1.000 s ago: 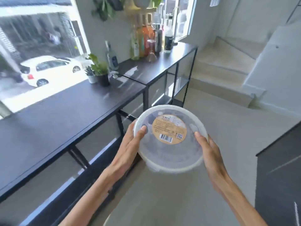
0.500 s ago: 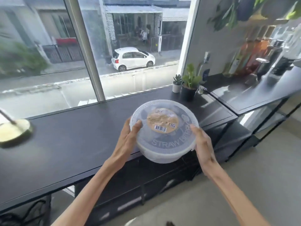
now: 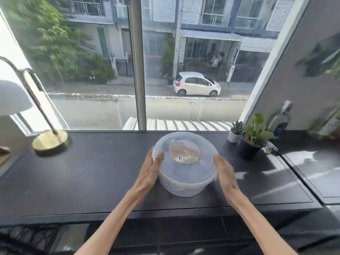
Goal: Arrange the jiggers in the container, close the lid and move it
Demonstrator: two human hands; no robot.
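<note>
A round translucent plastic container [image 3: 185, 183] with its lid [image 3: 185, 162] on is over the middle of a black table [image 3: 92, 177], at or just above its surface; contact is unclear. The lid carries a round tan label with a barcode. My left hand [image 3: 150, 170] grips the container's left side, thumb on the lid's rim. Pressed flat against the right side is my right hand [image 3: 223, 173]. The jiggers are hidden inside; only dim dark shapes show through the lid.
A desk lamp with a brass base [image 3: 50, 140] stands at the table's back left. Two small potted plants [image 3: 252, 138] and a glass bottle [image 3: 279, 122] sit at the back right. A large window [image 3: 138, 70] runs behind the table.
The view has swung left from the stairs to face the window table. Both hands have carried the closed container out over the tabletop and lowered it.
</note>
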